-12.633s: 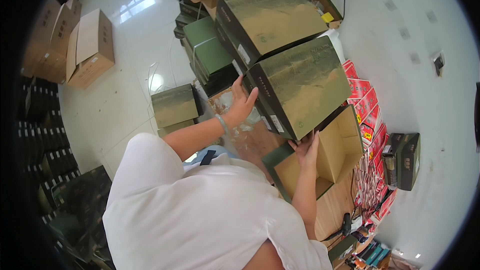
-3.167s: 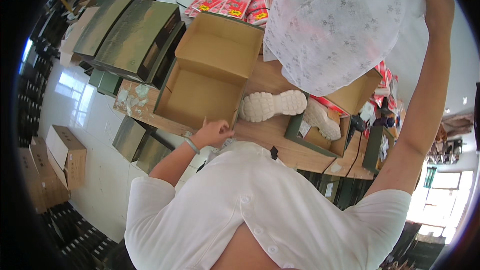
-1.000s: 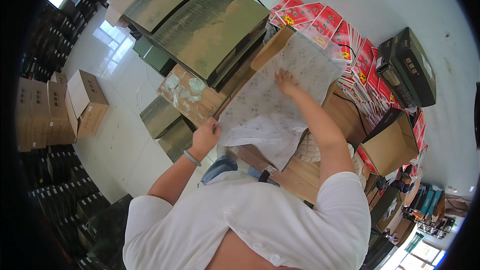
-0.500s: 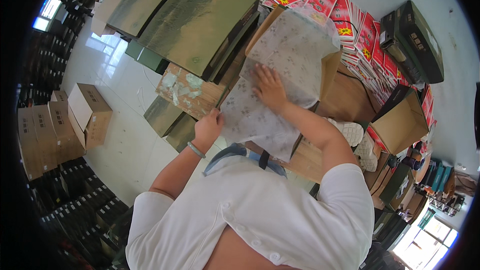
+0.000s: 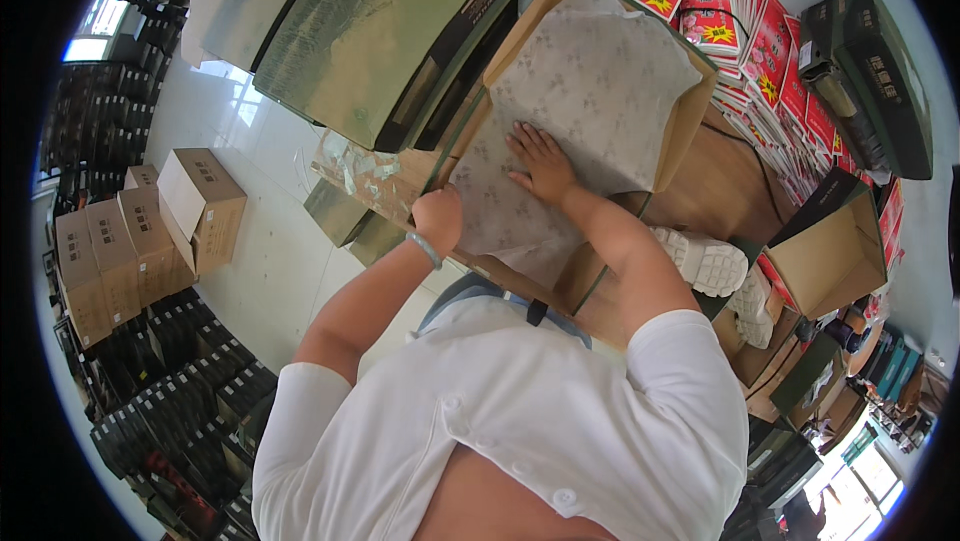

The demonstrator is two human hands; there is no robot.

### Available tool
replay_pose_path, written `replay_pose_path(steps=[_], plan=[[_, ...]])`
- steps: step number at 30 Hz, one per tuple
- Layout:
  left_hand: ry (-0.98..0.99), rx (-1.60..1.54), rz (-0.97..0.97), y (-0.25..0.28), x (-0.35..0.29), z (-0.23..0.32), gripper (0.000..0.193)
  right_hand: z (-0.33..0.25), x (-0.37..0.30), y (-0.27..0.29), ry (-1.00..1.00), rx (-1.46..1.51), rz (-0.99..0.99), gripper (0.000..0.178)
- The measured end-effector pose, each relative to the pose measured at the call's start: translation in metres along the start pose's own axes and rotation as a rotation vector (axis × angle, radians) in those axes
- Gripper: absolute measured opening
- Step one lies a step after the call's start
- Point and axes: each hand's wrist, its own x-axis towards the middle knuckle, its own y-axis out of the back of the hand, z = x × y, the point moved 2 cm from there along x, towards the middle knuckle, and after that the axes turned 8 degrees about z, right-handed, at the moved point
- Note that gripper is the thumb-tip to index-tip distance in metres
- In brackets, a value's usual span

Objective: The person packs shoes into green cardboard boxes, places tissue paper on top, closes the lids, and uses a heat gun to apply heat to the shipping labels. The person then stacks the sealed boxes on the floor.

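Observation:
A shoe box [image 5: 688, 131] stands open before me, lined with patterned white tissue paper [image 5: 600, 71]. The paper drapes over the raised far part and down into the near part. My right hand [image 5: 543, 166] lies open and flat on the paper, fingers spread. My left hand [image 5: 438, 217] is closed around the box's left rim; its fingertips are hidden. A pair of off-white shoes [image 5: 708, 263] lies to the right of the box, one with its tread showing.
Large green boxes [image 5: 390, 31] are stacked at the far left of the worktable. Red printed packets [image 5: 720, 26] pile up at the back right, near a dark box [image 5: 875, 81]. An open box [image 5: 830, 251] stands at right. Brown cartons [image 5: 205, 206] sit on the floor at left.
The tissue paper's near edge has gone down inside the box, baring the near rim. My left hand has shifted slightly up and right along the rim; my right hand stays pressed on the paper.

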Motion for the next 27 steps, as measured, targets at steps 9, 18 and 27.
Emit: replay_pose_path(steps=[9,18,27], plan=[[-0.142,0.183,-0.017,0.002,0.017,0.027,0.060,-0.062,-0.056,0.062,-0.554,-0.015,-0.381,0.097],[-0.567,0.051,-0.284,-0.041,0.044,0.020,0.122,-0.086,-0.080,0.038,-0.730,0.020,-0.455,0.118],[-0.586,0.116,-0.241,-0.061,0.051,0.019,0.133,-0.062,-0.113,0.022,-1.130,0.145,-0.951,0.100]])
